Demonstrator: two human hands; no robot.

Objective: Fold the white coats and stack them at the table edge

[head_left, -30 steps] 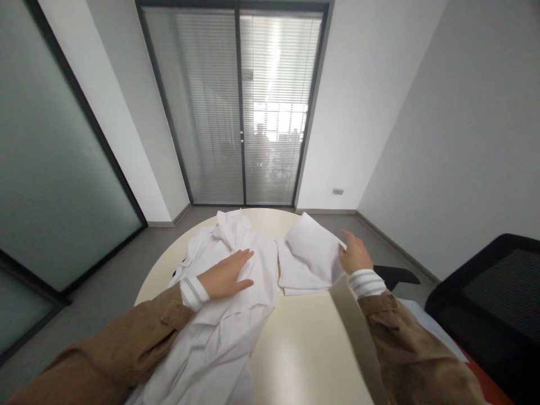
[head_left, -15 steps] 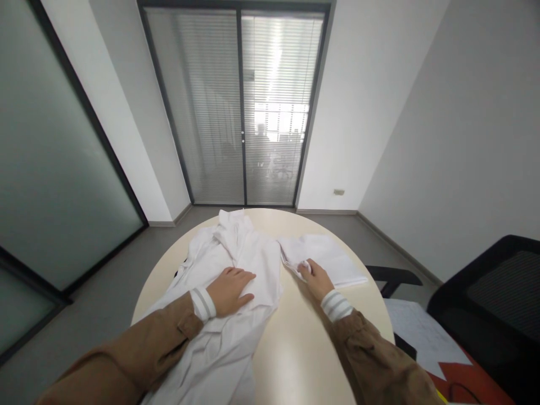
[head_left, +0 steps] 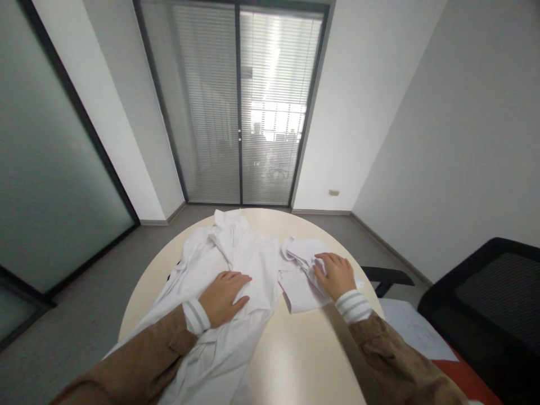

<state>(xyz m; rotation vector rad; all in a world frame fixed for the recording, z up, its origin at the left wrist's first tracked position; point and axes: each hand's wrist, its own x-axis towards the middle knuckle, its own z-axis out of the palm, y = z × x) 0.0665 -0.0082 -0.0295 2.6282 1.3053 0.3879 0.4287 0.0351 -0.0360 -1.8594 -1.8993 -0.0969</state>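
Note:
A white long-sleeved garment (head_left: 257, 259), like a shirt or coat, lies spread over the left part of the round table, its collar end at the far edge. My left hand (head_left: 225, 297) rests flat on the garment's body, fingers stretched out. To the right, the garment's sleeve (head_left: 301, 292) lies bent and folded over itself, its lower part pointing towards me. My right hand (head_left: 335, 275) lies over this sleeve with fingers apart and slightly bent, the thumb touching or close to the cloth. Part of the sleeve is hidden under that hand.
The round cream table (head_left: 282, 360) has a curved edge all round. At the right stand a black mesh chair (head_left: 489, 298) and a red seat (head_left: 468, 377) with papers (head_left: 415, 326) on it. Beyond the table are glass doors with blinds (head_left: 270, 112).
The sleeve's outer part has been folded over towards me. My right hand has let go of the pinched cloth and moved slightly right. My left hand stays in place on the garment.

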